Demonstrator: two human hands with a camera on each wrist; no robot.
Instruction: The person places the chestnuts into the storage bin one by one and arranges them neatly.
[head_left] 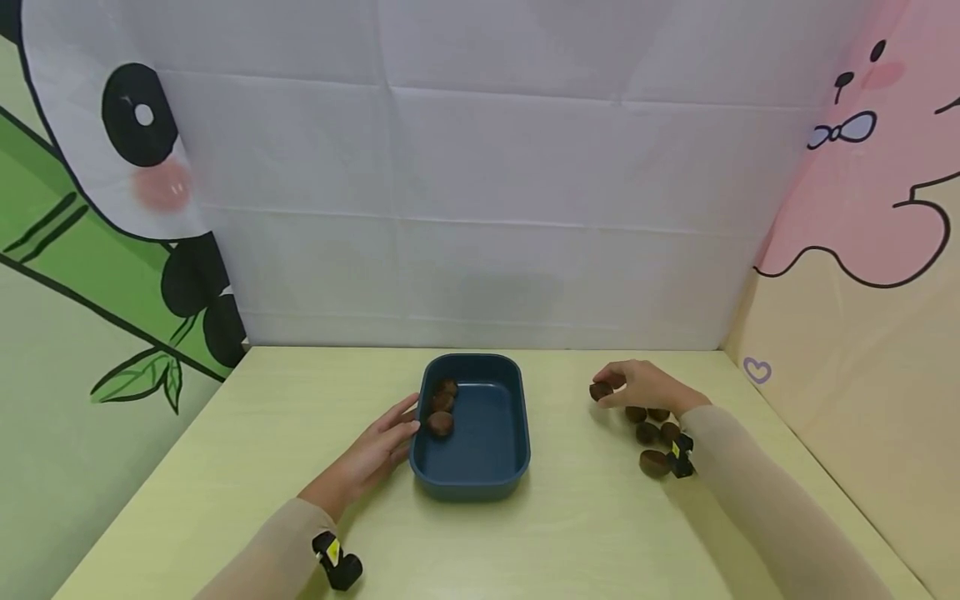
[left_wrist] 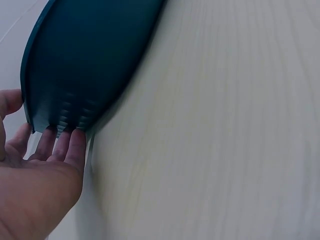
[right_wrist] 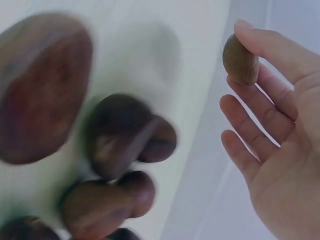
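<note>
A dark blue rectangular bin [head_left: 491,433] stands mid-table, with 3 brown chestnuts [head_left: 441,423] lying along its left side. My left hand [head_left: 372,454] touches the bin's left wall; in the left wrist view its straight fingertips [left_wrist: 76,142] rest against the wall's outer face. Right of the bin, my right hand [head_left: 645,387] pinches one chestnut [right_wrist: 241,60] between thumb and fingers, held above the table. The other fingers of that hand are spread loosely. Below it lie several more chestnuts [head_left: 647,433], some partly hidden by the right hand and wrist.
The pale yellow table [head_left: 577,533] runs back to a white cloth wall [head_left: 487,267]. Printed cartoon panels stand at the left and the right [head_left: 847,350]. A black wrist camera [head_left: 681,456] on the right arm sits close beside the loose chestnuts; another [head_left: 337,562] is on the left wrist.
</note>
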